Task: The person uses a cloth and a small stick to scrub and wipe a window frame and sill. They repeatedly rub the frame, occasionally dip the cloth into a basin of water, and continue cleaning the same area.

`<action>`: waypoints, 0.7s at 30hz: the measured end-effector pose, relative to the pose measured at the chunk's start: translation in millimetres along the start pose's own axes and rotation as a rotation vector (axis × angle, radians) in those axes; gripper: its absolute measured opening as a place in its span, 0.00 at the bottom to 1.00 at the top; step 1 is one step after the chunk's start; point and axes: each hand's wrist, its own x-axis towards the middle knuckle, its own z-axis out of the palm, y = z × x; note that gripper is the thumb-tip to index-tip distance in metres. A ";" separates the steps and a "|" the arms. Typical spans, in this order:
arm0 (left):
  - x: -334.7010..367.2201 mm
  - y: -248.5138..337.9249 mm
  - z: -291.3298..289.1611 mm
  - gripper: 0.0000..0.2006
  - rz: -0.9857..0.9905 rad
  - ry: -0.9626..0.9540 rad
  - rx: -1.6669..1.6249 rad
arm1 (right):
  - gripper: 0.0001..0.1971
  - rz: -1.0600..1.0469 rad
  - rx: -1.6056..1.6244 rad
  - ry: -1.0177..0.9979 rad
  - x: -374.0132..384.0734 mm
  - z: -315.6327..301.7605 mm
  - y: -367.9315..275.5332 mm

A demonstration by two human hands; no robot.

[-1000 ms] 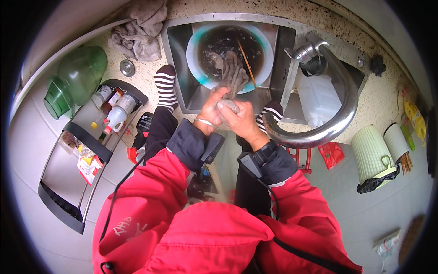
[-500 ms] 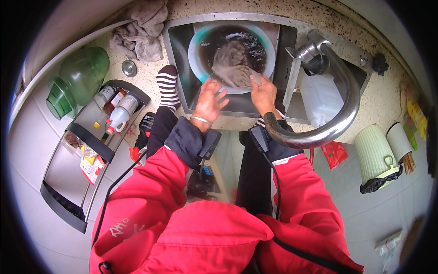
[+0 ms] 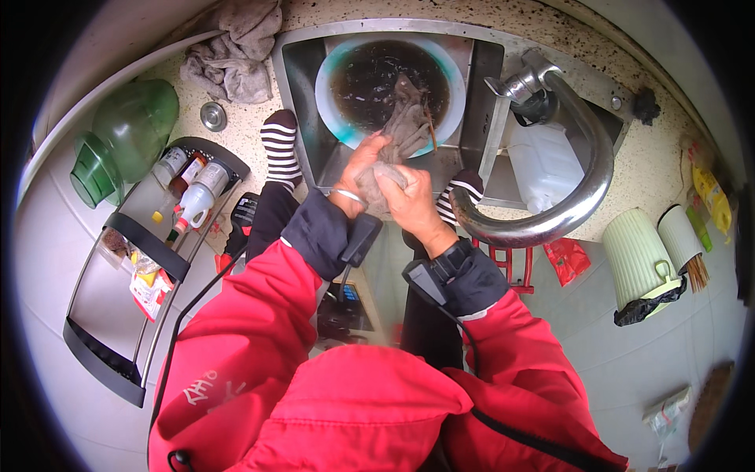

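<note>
A wet grey-brown cloth [image 3: 409,126] stretches from the basin toward me, its far end hanging over dark water. My left hand [image 3: 358,167] is closed around its near part, at the front rim of the basin. Just to the right, my right hand [image 3: 413,203] grips the bunched near end, the two hands almost touching. The round white-and-teal basin [image 3: 324,98] sits in the left bowl of a steel sink [image 3: 491,86]. Murky dark water [image 3: 366,86] fills much of it. How the fingers lie under the cloth is hidden.
A curved steel faucet [image 3: 602,157] arches at the right, over a whitish plastic jug [image 3: 543,165]. Left are a crumpled grey cloth [image 3: 236,67], a metal drain plug [image 3: 212,116], a green plastic container [image 3: 138,122] and a bottle rack [image 3: 149,244]. A pale green bin [image 3: 641,259] stands right.
The cloth has come partly out of the water toward me. My hands, apart at the rim before, are now together and closed on it. The view has shifted slightly.
</note>
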 end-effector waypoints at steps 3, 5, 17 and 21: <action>-23.0 -15.3 5.9 0.12 0.165 -0.017 -0.090 | 0.11 0.023 -0.049 0.199 15.8 -1.7 15.6; -26.7 -19.1 14.3 0.14 0.218 0.158 0.095 | 0.12 0.008 -0.272 0.199 27.9 -13.5 30.3; -1.8 7.0 -23.0 0.28 0.312 0.189 0.034 | 0.12 -0.177 -0.344 0.375 47.1 -27.4 83.7; -3.1 3.1 -23.4 0.32 0.103 0.228 0.052 | 0.12 0.187 -0.172 0.106 50.7 -17.2 65.1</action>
